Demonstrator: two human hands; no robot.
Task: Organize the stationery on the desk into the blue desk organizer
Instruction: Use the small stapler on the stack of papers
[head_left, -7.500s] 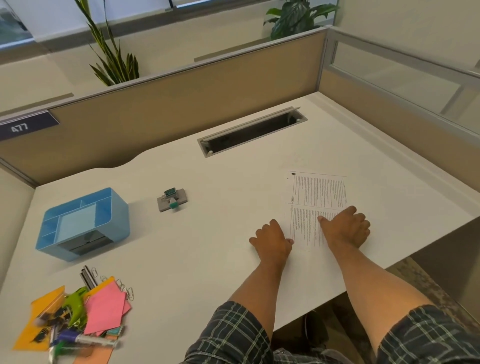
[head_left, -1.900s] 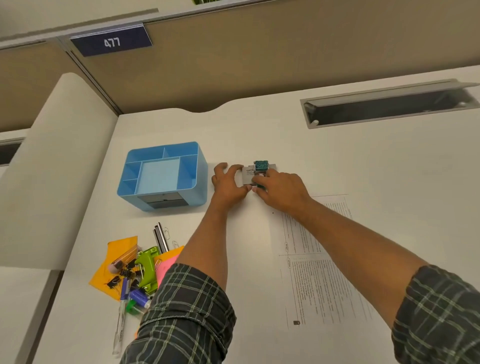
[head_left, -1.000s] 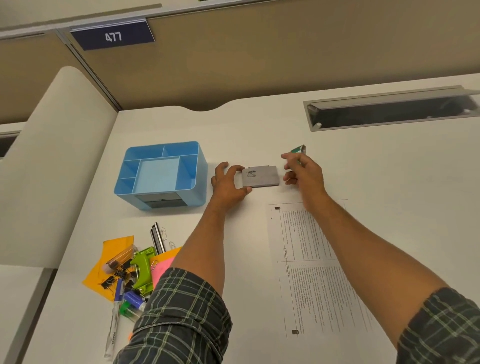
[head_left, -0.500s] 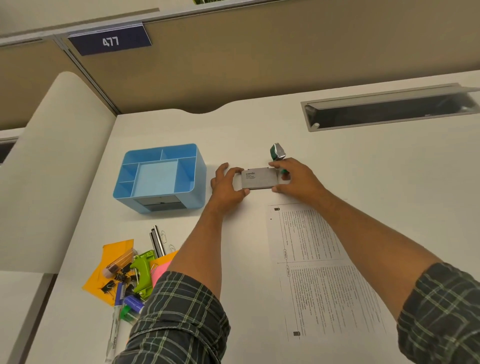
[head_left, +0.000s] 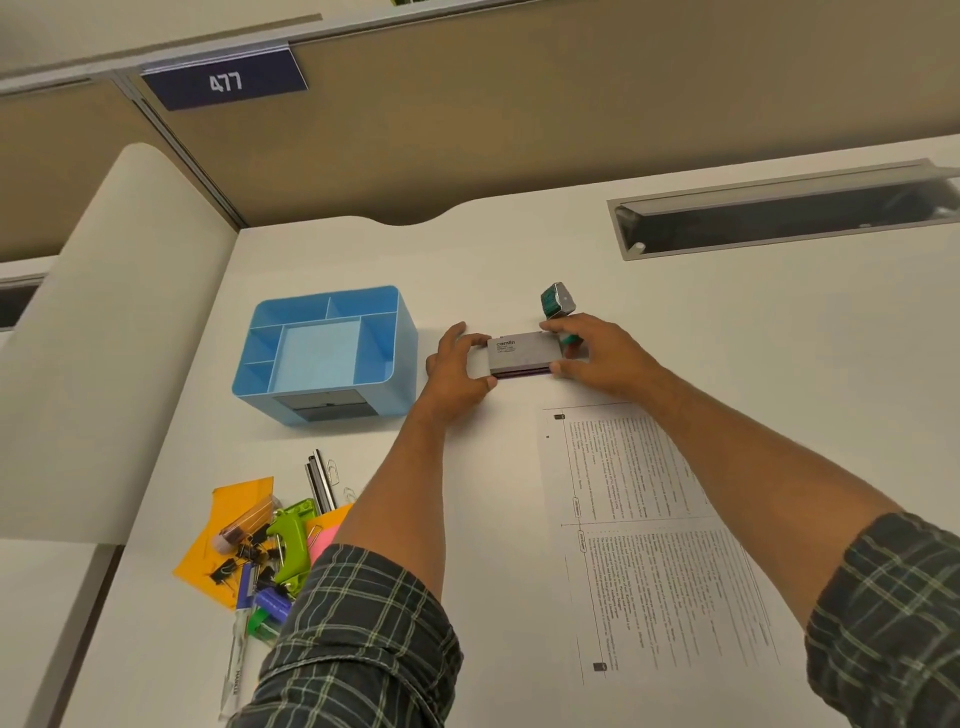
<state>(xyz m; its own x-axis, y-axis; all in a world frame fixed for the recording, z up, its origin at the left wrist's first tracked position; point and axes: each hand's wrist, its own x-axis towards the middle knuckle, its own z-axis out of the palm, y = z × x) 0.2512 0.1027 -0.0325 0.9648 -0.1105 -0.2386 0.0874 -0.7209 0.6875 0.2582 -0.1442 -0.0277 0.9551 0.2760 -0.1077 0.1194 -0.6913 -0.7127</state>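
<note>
At centre frame, a grey stamp pad case (head_left: 523, 356) lies on the white desk (head_left: 727, 338), left hand (head_left: 457, 370) and right hand (head_left: 597, 358) pinching its short ends; the right also holds a green rubber stamp (head_left: 557, 302). The case looks light, rigid and smooth, best held by its edges. The blue desk organizer (head_left: 332, 358) stands just left.

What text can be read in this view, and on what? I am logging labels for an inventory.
"477": white digits on the dark blue sign on the partition.
"camlin": on the grey stamp pad held by the left hand and right hand; smaller lines beneath unreadable.
Printed sheet: too small.
Marker pen: lettering blurred.
</note>
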